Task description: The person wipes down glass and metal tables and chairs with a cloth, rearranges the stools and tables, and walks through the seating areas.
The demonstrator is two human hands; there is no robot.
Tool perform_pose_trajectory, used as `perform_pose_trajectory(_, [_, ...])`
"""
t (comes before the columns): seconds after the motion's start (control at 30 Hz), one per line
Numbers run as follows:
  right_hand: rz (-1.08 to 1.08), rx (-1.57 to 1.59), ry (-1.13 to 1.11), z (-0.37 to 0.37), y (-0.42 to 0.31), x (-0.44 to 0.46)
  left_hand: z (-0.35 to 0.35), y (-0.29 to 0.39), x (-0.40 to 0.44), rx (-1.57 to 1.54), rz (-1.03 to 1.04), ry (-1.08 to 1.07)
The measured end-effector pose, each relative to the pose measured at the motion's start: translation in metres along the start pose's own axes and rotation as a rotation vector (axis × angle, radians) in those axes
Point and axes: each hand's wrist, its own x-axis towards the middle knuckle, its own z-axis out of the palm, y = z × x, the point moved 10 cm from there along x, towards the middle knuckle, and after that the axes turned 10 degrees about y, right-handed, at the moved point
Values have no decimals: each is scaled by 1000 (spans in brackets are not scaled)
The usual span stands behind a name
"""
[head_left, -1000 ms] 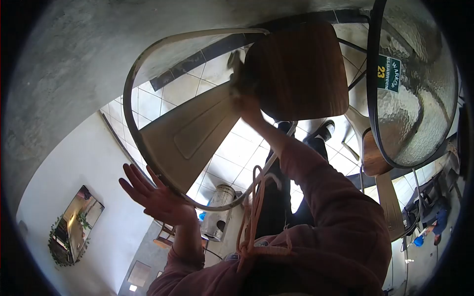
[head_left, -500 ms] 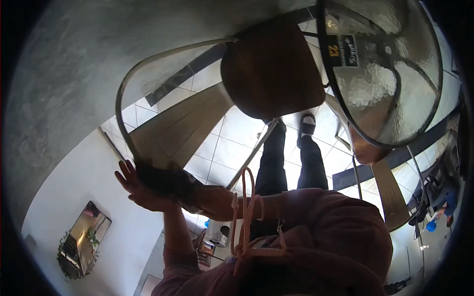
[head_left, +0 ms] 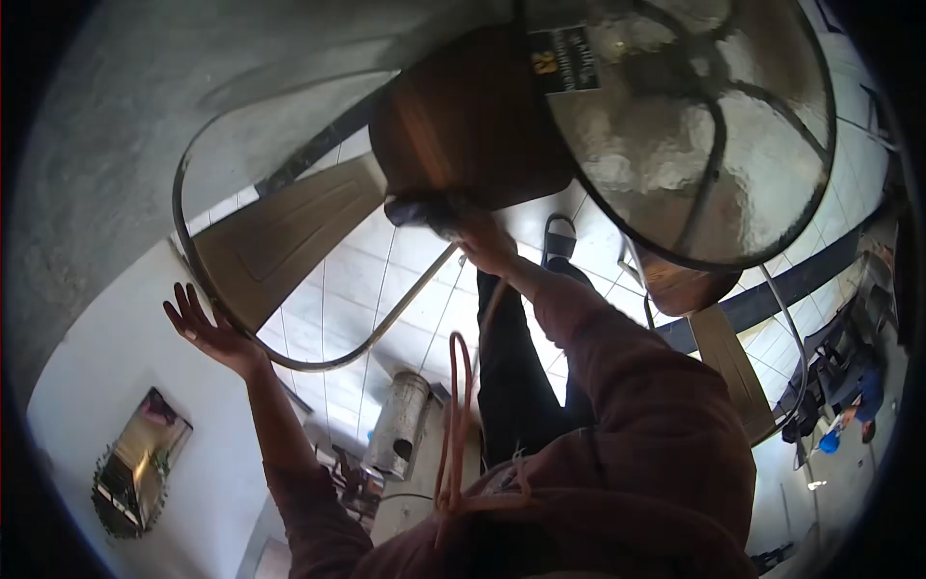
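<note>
A chair is in front of me, with a dark brown seat (head_left: 468, 116), a bent metal tube frame (head_left: 177, 198) and a light wooden back panel (head_left: 299, 236). My right hand (head_left: 485, 239) is closed on a dark cloth (head_left: 420, 212), which lies against the near edge of the seat; its outline is slightly blurred. At the left, my left hand (head_left: 214, 338) has its fingers spread, with the palm beside the metal tube. Whether the palm presses on the tube I cannot tell.
A round table with a textured glass top (head_left: 666, 145) and a black label (head_left: 564, 60) stands right of the seat. A second chair (head_left: 685, 287) is partly under it. A metal cylinder (head_left: 397, 425) is at the lower middle; a mirror (head_left: 145, 463) hangs at left.
My right hand has carried the cloth from the metal tube near my left hand over to the seat's edge. My left hand stays by the tube, now apart from the right. The view has shifted.
</note>
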Motion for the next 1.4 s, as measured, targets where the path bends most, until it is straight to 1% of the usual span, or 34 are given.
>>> perform_pose_trajectory(0.07, [-111,-4,26,-23,-19,6,-5,-5,3,7,53,-9])
perform_pose_trajectory(0.1, [-54,96,182,-23,-7,1,-3,4,1,85,104,-22])
perform_pose_trajectory(0.17, [107,109,59,-49,-22,4,-4,15,-3,0,89,-38])
perform_pose_trajectory(0.2, [389,143,-28,-27,16,-20,-5,17,-2,-8,132,-55])
perform_pose_trajectory(0.27, [408,120,-17,-58,14,-37,-2,36,-6,55,337,-90])
perform_pose_trajectory(0.33, [396,93,29,-80,33,-65,-8,42,-11,-14,355,-64])
perform_pose_trajectory(0.37, [349,98,12,-66,73,-92,-11,41,-10,-44,333,-55])
perform_pose_trajectory(0.43, [536,293,165,-121,77,-122,-18,39,-8,-119,305,-38])
perform_pose_trajectory(0.5, [663,122,306,-186,60,-167,-19,24,-8,-196,335,-74])
perform_pose_trajectory(0.53, [569,-255,272,-205,69,-189,-20,21,-11,-234,350,-112])
perform_pose_trajectory(0.57, [526,-284,348,-228,58,-212,-19,42,-21,-94,551,-144])
perform_pose_trajectory(0.6, [483,-306,425,-244,38,-234,-12,45,-36,61,814,-123])
perform_pose_trajectory(0.63, [734,-260,441,-260,29,-265,-12,72,-62,230,1068,-97])
perform_pose_trajectory(0.67, [786,-65,498,-258,36,-292,-20,83,-76,95,1010,-169])
perform_pose_trajectory(0.7, [830,131,553,-253,43,-320,-33,128,-109,-40,948,-241])
perform_pose_trajectory(0.73, [742,-46,691,-273,8,-344,-45,141,-138,-118,921,-264])
perform_pose_trajectory(0.77, [678,222,761,-253,33,-369,-53,149,-169,-196,891,-285])
perform_pose_trajectory(0.83, [766,402,758,-271,-76,-413,-73,144,-238,-247,682,-452])
perform_pose_trajectory(0.87, [781,381,703,-276,-115,-432,-87,140,-279,-280,622,-530])
perform_pose_trajectory(0.9, [794,362,649,-271,-136,-452,-108,144,-325,-259,786,-552])
perform_pose_trajectory(0.93, [847,480,648,-256,-126,-477,-122,140,-363,-305,657,-717])
perform_pose_trajectory(0.97, [744,529,675,-259,-149,-490,-137,126,-398,-313,556,-798])
perform_pose_trajectory(1.0, [642,575,702,-272,-185,-504,-159,129,-431,-343,521,-839])
perform_pose_trajectory(1.03, [721,644,712,-280,-222,-522,-176,124,-460,-335,363,-912])
perform_pose_trajectory(1.07, [714,649,729,-287,-238,-536,-181,97,-492,-300,309,-969])
perform_pose_trajectory(1.1, [748,747,773,-291,-245,-555,-189,92,-523,-289,253,-1078])
perform_pose_trajectory(1.13, [785,847,811,-293,-246,-577,-199,98,-550,-293,326,-1195])
perform_pose_trajectory(1.17, [787,852,821,-297,-246,-599,-192,69,-581,-353,70,-1339])
perform_pose_trajectory(1.23, [803,748,866,-324,-236,-640,-197,96,-618,-212,256,-1539])
perform_pose_trajectory(1.27, [789,788,921,-334,-229,-666,-184,95,-635,-184,428,-1566])
perform_pose_trajectory(1.3, [779,827,973,-343,-222,-694,-152,67,-656,-247,585,-1554])
perform_pose_trajectory(1.33, [714,841,1015,-374,-267,-715,-136,67,-670,-127,626,-1618])
perform_pose_trajectory(1.37, [701,923,1042,-385,-271,-744,-132,102,-684,-83,623,-1718])
perform_pose_trajectory(1.4, [684,998,1069,-399,-268,-774,-120,117,-694,-377,763,-1699])
